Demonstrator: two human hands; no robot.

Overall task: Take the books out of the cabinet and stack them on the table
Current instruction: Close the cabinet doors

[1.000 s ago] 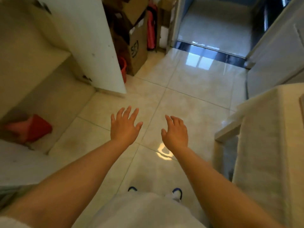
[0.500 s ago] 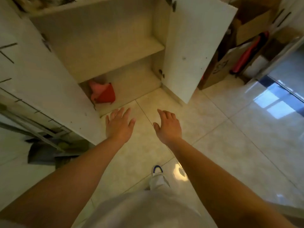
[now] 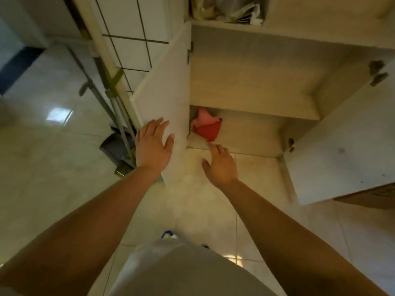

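Cabinet [image 3: 256, 77] open, centre frame. Both hands empty, fingers spread: left hand [image 3: 152, 146] on door [image 3: 168, 99], right hand [image 3: 221, 165] nearing red book [image 3: 208, 130]. Nothing stacked yet.

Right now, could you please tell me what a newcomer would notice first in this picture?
Probably the red thing on the bottom shelf of the open cabinet, bright against the pale wood. Next, the two bare hands: the right hand reaches toward that red thing, while the left hand lies against the left cabinet door. Mop handles lean left of that door.
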